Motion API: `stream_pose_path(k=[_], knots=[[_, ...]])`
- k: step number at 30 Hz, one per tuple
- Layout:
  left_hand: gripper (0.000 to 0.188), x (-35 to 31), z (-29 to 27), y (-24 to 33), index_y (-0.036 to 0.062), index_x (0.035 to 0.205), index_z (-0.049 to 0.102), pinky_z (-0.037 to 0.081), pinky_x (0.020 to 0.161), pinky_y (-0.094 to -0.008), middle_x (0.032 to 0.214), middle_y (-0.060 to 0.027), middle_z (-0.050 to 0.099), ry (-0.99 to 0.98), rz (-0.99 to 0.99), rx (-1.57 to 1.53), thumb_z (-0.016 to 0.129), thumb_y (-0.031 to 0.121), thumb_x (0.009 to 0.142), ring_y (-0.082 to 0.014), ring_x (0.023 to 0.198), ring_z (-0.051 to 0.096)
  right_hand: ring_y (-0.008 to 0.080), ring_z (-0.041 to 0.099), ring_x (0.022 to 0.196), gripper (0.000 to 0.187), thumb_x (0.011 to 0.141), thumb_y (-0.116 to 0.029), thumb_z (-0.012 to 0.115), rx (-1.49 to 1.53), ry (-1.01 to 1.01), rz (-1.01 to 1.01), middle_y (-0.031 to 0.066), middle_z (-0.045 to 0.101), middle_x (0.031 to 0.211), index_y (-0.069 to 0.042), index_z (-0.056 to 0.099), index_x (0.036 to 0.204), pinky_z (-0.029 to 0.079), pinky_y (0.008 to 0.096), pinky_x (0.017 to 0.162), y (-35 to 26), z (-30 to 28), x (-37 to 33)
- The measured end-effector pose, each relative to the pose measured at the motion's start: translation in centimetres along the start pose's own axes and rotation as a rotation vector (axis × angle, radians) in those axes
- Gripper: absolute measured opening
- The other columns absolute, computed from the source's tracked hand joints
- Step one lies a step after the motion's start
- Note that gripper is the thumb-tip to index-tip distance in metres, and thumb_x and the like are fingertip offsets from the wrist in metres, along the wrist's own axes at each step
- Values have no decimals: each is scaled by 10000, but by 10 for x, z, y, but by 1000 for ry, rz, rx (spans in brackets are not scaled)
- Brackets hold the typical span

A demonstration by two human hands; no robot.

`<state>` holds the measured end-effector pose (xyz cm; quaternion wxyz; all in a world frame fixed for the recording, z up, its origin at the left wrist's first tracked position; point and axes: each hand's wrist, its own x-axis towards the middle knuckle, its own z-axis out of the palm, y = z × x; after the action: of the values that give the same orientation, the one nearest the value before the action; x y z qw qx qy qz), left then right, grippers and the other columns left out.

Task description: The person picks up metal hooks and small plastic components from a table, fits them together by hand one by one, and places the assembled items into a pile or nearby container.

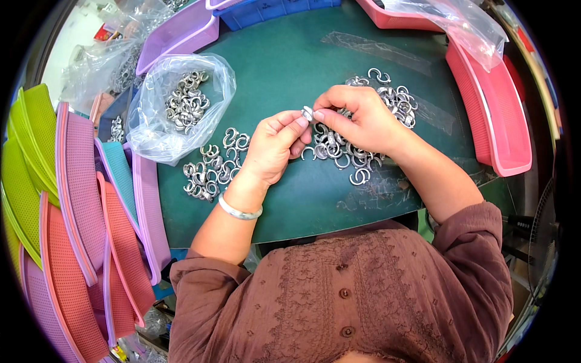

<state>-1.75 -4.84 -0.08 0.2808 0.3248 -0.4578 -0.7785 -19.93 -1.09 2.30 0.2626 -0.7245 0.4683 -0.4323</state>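
Observation:
Between my two hands, over the middle of the table, is a small silver metal ring-like piece [307,113]. My left hand [273,142] pinches it with thumb and forefinger. From the other side, the thumb and forefinger of my right hand [360,118] close on it too. A pile of silver C-shaped metal pieces [358,176] lies under and around my right hand, partly hidden by it. Beside my left wrist is a smaller pile of curved metal pieces [206,173]. A clear plastic bag [218,78] at the left holds more of them.
The green tabletop [284,212] has strips of clear tape on it. Pink baskets [508,133] border the right, purple [181,36] and blue baskets [272,13] the far edge. Stacked colored baskets [82,187] crowd the left. A fan [540,230] stands at the right.

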Motion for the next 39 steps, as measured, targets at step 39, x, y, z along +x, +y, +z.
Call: stream_pose_path(k=[39], knots=[[141, -2, 7, -13, 8, 976, 573, 434, 713, -187, 912, -31, 610, 46, 424, 153, 558, -12, 837, -64, 815, 551, 214, 563, 628, 122, 803, -109, 589, 47, -100, -1, 114, 580, 708, 5, 601, 845, 437, 310, 555, -11, -7, 2]])
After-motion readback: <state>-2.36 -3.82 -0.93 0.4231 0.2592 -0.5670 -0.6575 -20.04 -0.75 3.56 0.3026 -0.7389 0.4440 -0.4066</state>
